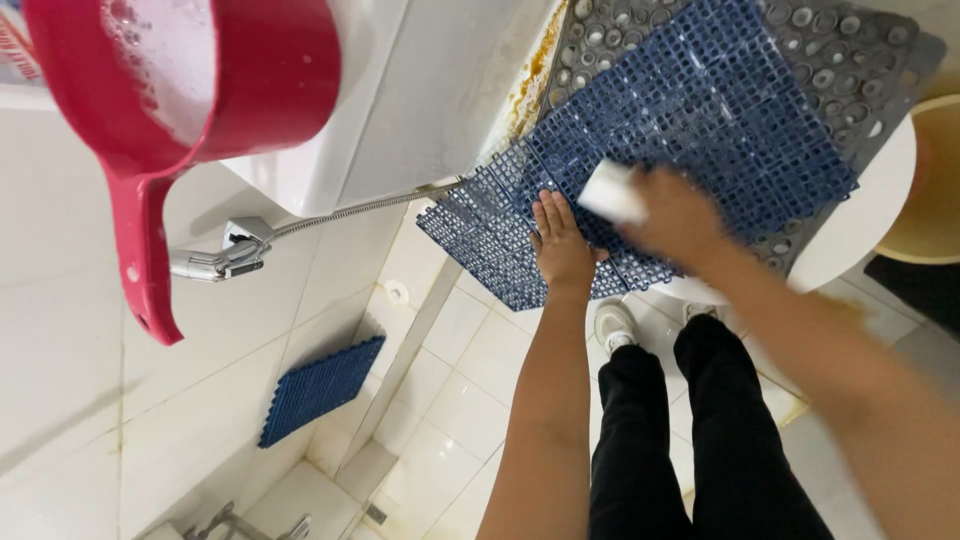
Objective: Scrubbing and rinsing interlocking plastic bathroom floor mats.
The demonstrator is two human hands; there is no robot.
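White bathroom tiles surround us. Our left hand (560,245) presses flat, fingers spread, on the blue grid mat (650,150) at far right, while our right hand (675,215), blurred, grips a white block (612,190) against it.

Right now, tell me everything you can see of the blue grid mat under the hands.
The blue grid mat looks like hard plastic, made of square lattice tiles joined together, with open holes. It lies tilted on a grey perforated mat over a white surface. The left hand presses flat on its lower edge; the right hand, blurred, holds a white block against it. A smaller blue piece leans apart by the wall.
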